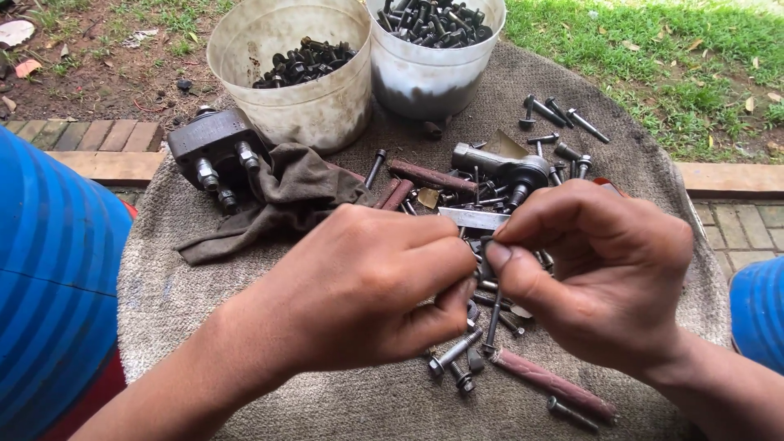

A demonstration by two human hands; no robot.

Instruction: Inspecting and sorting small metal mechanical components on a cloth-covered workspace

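Spread over the round stand, a grey cloth (245, 392) is carrying everything, so I'm placing the rest relative to it. At its far edge two white buckets are sitting side by side, touching — the left bucket (314, 98) is holding a low heap of dark bolts, the right bucket (433, 77) is packed much fuller. Just in front of the left bucket a dark metal block (214, 147) with bolts sticking out is resting at the cloth's left side, with a brown rag (286, 200) crumpled against it. Around the cloth's middle loose bolts (563, 114) are lying scattered, plus a rusty rod (429, 175) and a grey socket-like tool (510, 167).

Over the cloth's centre both hands are meeting fingertip to fingertip. The left hand (367, 286) is curling inward, thumb and forefinger pinching one end of a small dark part (483, 245); the right hand (608, 269) is pinching the other end — can't tell what the part is, it's mostly hidden. Near the cloth's front edge a reddish rusty pin (551, 384) is lying just below the right hand.
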